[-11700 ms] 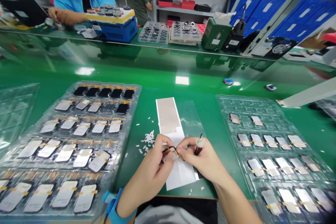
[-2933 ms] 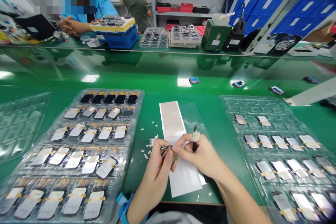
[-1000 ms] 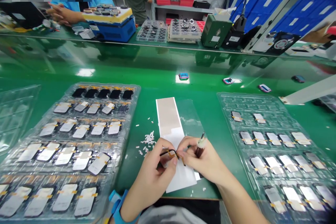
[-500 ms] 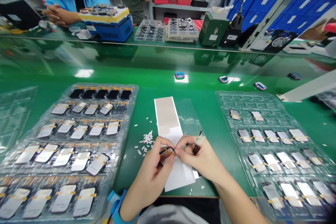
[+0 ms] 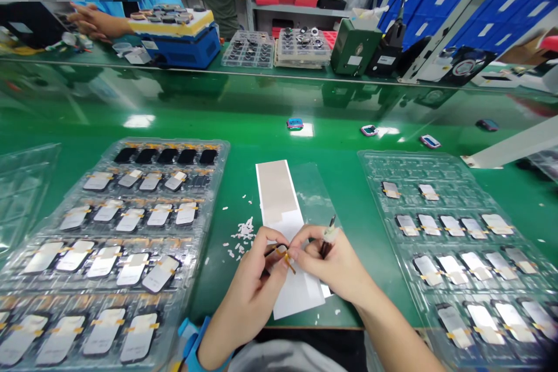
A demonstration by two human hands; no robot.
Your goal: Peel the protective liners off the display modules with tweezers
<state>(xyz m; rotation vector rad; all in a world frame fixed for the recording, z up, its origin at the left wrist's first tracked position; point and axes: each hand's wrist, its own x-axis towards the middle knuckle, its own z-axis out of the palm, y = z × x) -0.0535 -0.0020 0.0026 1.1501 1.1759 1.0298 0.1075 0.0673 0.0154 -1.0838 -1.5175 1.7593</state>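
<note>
Left hand [image 5: 244, 288] pinches a thin black cable [image 5: 275, 250] with amber tape; right hand [image 5: 333, 264] holds a dark stick [image 5: 323, 250] tipped with white fluff, fingertips nearly meeting. Below: white paper strip [image 5: 300, 293] on green desk [image 5: 346, 197], between plastic trays [image 5: 215, 143] of small screens.

Bench [image 5: 331, 145]: green, glossy | frame left: tray [image 5: 152, 143] of panels [image 5: 103, 261] | centre: white strip [image 5: 274, 190], scraps [image 5: 244, 231] | frame right: tray [image 5: 414, 171], panels [image 5: 452, 269] | far middle: small cases [image 5: 295, 123]

Amber tab [image 5: 288, 263]: now angles down toward you.
Left tray [image 5: 165, 141]: fourth panel [image 5: 175, 181], second row, now film-covered.
Far bench [image 5: 331, 148]: blue device [image 5: 294, 123], dark device [image 5: 487, 125] added.
</note>
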